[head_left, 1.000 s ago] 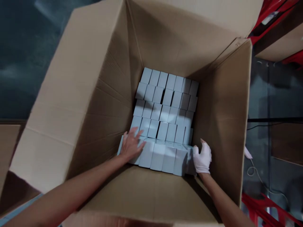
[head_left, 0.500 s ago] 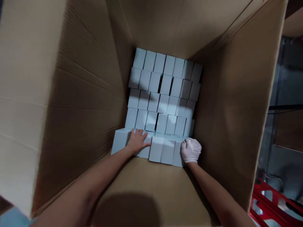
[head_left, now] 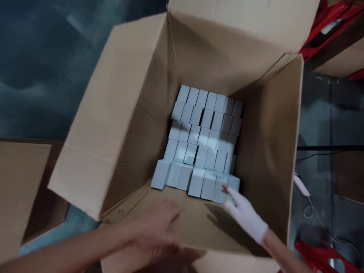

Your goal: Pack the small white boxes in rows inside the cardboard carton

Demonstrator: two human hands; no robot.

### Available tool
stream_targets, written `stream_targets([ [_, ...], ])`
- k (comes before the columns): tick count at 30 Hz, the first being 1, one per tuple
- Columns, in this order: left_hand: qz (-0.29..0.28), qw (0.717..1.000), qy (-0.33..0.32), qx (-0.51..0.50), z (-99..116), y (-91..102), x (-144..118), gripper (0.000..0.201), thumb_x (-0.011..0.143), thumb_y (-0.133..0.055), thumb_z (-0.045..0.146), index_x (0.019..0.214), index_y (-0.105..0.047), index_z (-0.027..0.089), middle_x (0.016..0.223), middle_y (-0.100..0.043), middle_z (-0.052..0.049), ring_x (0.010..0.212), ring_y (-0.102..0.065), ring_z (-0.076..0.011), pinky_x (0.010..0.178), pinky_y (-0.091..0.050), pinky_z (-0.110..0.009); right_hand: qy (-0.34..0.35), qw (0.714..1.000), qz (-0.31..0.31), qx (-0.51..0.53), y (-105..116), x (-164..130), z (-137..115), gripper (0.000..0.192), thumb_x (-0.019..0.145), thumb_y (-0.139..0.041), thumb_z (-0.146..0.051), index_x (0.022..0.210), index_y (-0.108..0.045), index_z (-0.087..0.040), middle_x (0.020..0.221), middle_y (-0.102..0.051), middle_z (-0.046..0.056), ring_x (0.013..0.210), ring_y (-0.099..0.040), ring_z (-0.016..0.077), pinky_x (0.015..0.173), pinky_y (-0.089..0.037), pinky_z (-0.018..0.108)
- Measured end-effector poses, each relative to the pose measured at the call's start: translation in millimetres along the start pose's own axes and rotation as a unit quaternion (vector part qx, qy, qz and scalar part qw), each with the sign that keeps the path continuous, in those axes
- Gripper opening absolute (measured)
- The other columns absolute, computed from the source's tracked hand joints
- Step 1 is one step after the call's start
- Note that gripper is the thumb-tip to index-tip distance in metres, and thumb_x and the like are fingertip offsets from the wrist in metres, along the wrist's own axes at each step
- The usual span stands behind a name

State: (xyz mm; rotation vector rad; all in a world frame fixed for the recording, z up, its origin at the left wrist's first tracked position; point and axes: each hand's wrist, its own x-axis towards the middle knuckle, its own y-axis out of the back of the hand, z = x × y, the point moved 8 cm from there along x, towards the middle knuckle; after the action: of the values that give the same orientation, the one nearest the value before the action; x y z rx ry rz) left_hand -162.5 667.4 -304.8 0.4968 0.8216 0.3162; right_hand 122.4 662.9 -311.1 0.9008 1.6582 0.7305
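A large open cardboard box (head_left: 119, 113) holds several rows of small pale-blue boxes (head_left: 203, 132) packed on its floor. The nearest row of blue boxes (head_left: 196, 182) stands higher than the rest. My left hand (head_left: 155, 222), bare and blurred, is at the box's near wall, empty with fingers apart. My right hand (head_left: 241, 212), in a white glove, hangs inside the box just above the right end of the near row, fingers extended and holding nothing.
Another cardboard box (head_left: 17, 189) sits at the left edge. Red plastic crates (head_left: 321, 254) show at the lower right and the upper right. A white cable (head_left: 309, 208) lies on the dark floor to the right.
Both hands have let go of the near row of blue boxes and pulled back up toward me. The camera has backed away from the box.
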Motion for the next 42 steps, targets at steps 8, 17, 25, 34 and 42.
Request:
stream_targets([
  [8,-0.009,0.997,0.042,0.072,-2,-22.0,-58,0.037,0.086,-0.055,0.001,0.11,-0.076,0.02,0.112,-0.08,-0.014,0.102,-0.077,-0.03,0.09,-0.063,-0.045,0.12,0.976,0.095,-0.154,-2,-122,-10,0.031,0.073,-0.06,-0.005,0.099,-0.062,-0.023,0.09,-0.073,0.006,0.081,-0.07,0.0243,0.077,-0.051,0.035],
  [17,0.061,0.994,0.064,0.071,-11,-37.9,-79,0.05,0.085,-0.049,-0.007,0.116,-0.074,0.024,0.12,-0.078,-0.009,0.11,-0.074,-0.0252,0.094,-0.06,-0.037,0.062,0.987,0.041,-0.144,-2,-97,-34,0.01,0.086,-0.061,-0.015,0.091,-0.06,-0.024,0.078,-0.061,0.003,0.078,-0.06,0.0222,0.072,-0.04,0.032],
  [25,0.058,0.995,0.072,0.039,-19,-44.5,-77,0.041,0.085,-0.051,0.003,0.111,-0.075,0.022,0.12,-0.078,-0.012,0.107,-0.074,-0.0284,0.09,-0.06,-0.039,0.047,0.987,-0.017,-0.15,4,-99,-38,0.026,0.078,-0.058,0.002,0.08,-0.066,-0.023,0.082,-0.067,0.005,0.076,-0.063,0.025,0.07,-0.041,0.036],
  [34,0.147,0.989,-0.017,0.012,4,31.3,45,0.059,0.097,-0.061,0.049,0.147,-0.054,0.017,0.157,-0.052,-0.017,0.145,-0.046,-0.0344,0.12,-0.035,-0.053,0.008,1.0,-0.003,-0.03,39,-19,-28,0.044,0.09,-0.059,-0.033,0.133,-0.062,-0.022,0.13,-0.07,0.008,0.115,-0.066,0.0222,0.099,-0.052,0.032],
  [42,0.128,0.983,-0.119,0.064,18,-65.5,204,0.075,0.093,-0.068,0.055,0.157,-0.04,0.026,0.17,-0.03,-0.013,0.155,-0.024,-0.0427,0.122,-0.019,-0.073,-0.144,0.983,0.068,-0.092,-62,88,41,0.052,0.095,-0.055,-0.038,0.14,-0.061,-0.013,0.151,-0.053,0.022,0.142,-0.04,0.0457,0.108,-0.034,0.064],
])
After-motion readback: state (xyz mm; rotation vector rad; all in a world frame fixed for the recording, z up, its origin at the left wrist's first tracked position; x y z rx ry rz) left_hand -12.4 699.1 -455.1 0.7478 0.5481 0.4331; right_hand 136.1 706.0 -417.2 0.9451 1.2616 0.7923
